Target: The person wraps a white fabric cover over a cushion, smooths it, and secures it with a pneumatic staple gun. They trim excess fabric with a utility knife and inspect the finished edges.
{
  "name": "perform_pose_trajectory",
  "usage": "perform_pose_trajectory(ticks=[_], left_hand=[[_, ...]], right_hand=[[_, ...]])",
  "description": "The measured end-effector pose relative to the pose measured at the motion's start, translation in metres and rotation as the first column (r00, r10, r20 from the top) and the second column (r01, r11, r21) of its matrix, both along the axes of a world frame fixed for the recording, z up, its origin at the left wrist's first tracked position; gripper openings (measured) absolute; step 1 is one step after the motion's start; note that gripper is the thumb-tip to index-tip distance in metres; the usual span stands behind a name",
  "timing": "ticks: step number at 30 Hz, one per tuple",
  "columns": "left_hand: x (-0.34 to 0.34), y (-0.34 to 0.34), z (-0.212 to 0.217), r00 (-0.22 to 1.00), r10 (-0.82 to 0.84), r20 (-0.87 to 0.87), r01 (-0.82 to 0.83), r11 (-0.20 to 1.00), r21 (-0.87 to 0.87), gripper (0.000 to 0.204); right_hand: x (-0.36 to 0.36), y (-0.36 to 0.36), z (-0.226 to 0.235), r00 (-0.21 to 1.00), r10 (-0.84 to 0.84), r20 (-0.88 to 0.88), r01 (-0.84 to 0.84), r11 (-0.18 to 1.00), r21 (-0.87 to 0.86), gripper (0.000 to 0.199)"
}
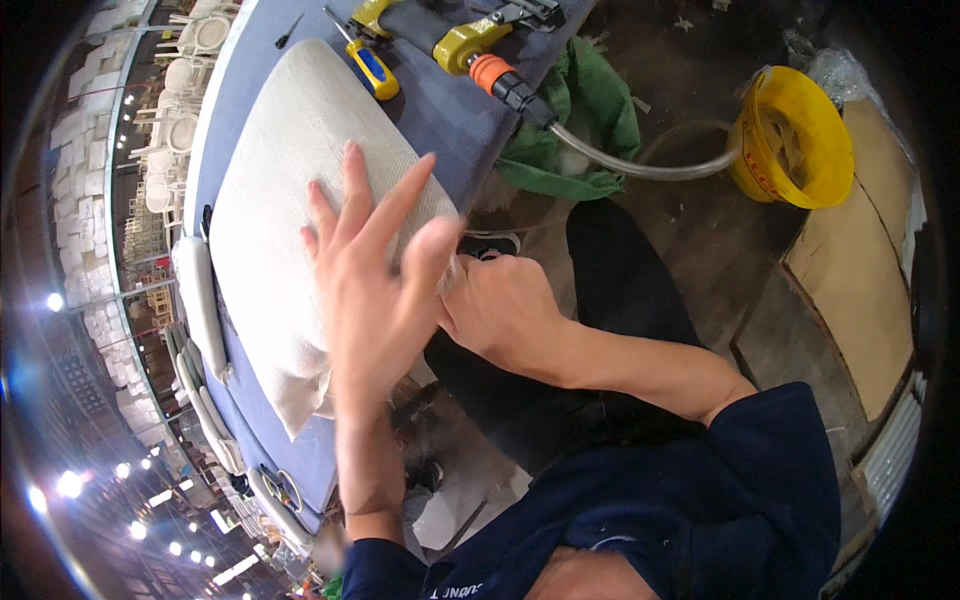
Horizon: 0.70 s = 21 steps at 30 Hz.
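One cream, woven-fabric cushion lies beneath my empty, palm-down, wide-spread left hand; my right hand curls at the cushion's edge, grip hidden; ahead, one yellow-and-blue-handled screwdriver.

Blue table: cream cushion, yellow screwdriver, yellow air tool lying on top

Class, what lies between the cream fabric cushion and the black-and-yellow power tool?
A yellow-and-blue-handled screwdriver lies between the cushion and the power tool, on the blue tabletop; the head view shows it.
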<state>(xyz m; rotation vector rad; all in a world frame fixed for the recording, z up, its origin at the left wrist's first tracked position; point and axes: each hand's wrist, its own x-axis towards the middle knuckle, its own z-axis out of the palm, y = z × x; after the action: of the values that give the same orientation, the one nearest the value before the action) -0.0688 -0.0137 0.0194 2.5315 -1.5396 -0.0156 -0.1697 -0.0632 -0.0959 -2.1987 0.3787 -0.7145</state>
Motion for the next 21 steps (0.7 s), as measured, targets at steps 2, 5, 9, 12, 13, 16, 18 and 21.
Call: perform_pose_trajectory(ticks=[2,5,9,12,13,16,18,21], left_hand=[[-0.012,-0.011,-0.016,0.973,0.109,0.205,-0.112,0.994,0.003,0.058],[-0.009,-0.003,-0.011,0.978,0.075,0.194,-0.089,0.994,0.067,0.054],[-0.007,0.004,-0.002,0.952,-0.075,0.297,0.034,0.99,0.14,0.051],[0.0,0.01,-0.008,0.922,-0.125,0.367,0.072,0.985,0.155,0.048],[0.004,0.014,-0.009,0.915,-0.131,0.381,0.076,0.985,0.155,0.047],[0.006,0.016,-0.011,0.887,-0.159,0.434,0.105,0.983,0.148,0.044],[0.0,-0.001,-0.003,0.875,-0.212,0.434,0.157,0.975,0.16,0.044],[0.006,-0.002,-0.001,0.863,-0.25,0.439,0.186,0.965,0.184,0.045]], right_hand=[[-0.001,0.004,-0.001,1.0,0.027,-0.011,-0.027,0.999,0.023,0.032],[-0.001,0.005,0.003,0.999,0.017,-0.052,-0.015,0.999,0.031,0.03],[-0.018,-0.003,0.023,0.978,0.048,-0.204,-0.048,0.999,0.005,0.03],[-0.058,-0.036,0.077,0.945,0.178,-0.274,-0.223,0.965,-0.141,0.038],[-0.048,-0.044,0.091,0.999,0.001,-0.052,-0.012,0.978,-0.21,0.024],[0.043,-0.111,0.094,0.919,-0.367,0.148,0.393,0.801,-0.452,0.04],[0.101,-0.165,0.066,0.868,-0.497,0.011,0.427,0.734,-0.528,0.053],[0.119,-0.199,0.063,0.86,-0.495,-0.121,0.369,0.769,-0.523,0.065]])
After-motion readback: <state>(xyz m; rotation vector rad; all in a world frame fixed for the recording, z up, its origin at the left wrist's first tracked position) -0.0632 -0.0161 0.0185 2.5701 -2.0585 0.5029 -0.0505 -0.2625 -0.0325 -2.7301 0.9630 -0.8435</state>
